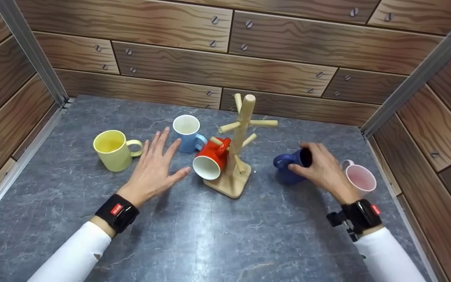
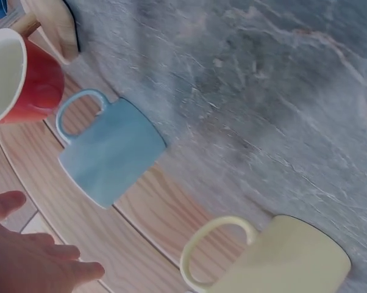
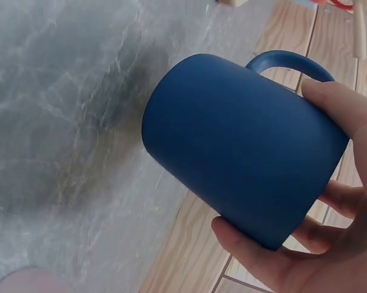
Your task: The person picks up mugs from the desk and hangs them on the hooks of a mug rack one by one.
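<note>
My right hand (image 1: 323,168) grips a dark blue mug (image 3: 238,140) near its rim, thumb on the handle side and fingers on the opposite side. The mug's handle (image 1: 283,159) points left, towards the rack. My left hand (image 1: 153,168) is spread with fingers extended, holding nothing, between a yellow mug (image 1: 112,152) and a light blue mug (image 1: 186,137). In the middle stands a wooden mug rack (image 1: 245,121) with several pegs. A red mug (image 1: 210,156) hangs by its handle on a lower left peg, its white inside facing forward.
A pink mug (image 1: 360,178) stands at the far right, partly behind my right wrist. The grey marbled tabletop (image 1: 217,243) is bounded by wood-patterned walls (image 1: 170,58) at the back and sides, with metal posts (image 1: 417,70) at the corners.
</note>
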`<state>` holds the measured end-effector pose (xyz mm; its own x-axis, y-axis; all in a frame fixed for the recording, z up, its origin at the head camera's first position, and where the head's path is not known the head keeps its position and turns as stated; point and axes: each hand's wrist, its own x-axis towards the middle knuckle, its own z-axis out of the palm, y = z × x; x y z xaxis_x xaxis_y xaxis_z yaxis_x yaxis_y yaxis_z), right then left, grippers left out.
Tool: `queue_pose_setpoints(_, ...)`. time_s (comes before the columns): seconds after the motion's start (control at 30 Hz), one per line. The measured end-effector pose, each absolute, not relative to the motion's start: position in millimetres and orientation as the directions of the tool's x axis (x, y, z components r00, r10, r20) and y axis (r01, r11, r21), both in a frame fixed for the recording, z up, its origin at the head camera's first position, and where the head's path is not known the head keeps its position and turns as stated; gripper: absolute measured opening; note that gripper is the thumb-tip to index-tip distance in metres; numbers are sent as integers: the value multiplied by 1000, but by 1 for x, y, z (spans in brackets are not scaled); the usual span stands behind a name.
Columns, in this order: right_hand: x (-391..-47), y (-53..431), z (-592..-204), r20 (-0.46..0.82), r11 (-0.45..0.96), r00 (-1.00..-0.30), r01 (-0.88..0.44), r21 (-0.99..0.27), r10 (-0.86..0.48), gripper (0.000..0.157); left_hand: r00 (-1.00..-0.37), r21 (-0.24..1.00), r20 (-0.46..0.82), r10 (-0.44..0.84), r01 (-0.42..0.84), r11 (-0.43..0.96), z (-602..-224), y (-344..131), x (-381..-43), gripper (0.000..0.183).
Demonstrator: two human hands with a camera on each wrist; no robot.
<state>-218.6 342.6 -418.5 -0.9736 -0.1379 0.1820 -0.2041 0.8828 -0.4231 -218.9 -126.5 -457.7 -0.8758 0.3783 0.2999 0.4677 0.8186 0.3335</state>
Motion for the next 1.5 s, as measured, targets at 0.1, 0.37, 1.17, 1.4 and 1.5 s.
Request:
queue_pose_setpoints(0.1,-212,341,-418,187,868,-973,-207,-451,-135,75,-850,328,351,393,504,799,-459,-124,-217,87)
queue_pose_setpoints(0.37,-201,335,-423,208,827,-966,-239,-510,-151,73,-718,261,522,462,649,714,-467,-114,-211,88)
queue_pose_setpoints(1.17,-179,286,-437,-10,605,-970,-143,-784,-242,62,-729,612,250,637,629,480,-486,-10,-170,90)
queue_pose_setpoints(1.4,-173,278,-435,-68,559,-960,-100,-823,-272,61,-788,754,169,593,490,437,-488,9,-165,101)
queue_pose_setpoints(1.5,-173,276,-431,-79,535,-958,-84,-840,-274,60,-799,781,200,567,480,400,-489,13,-166,89)
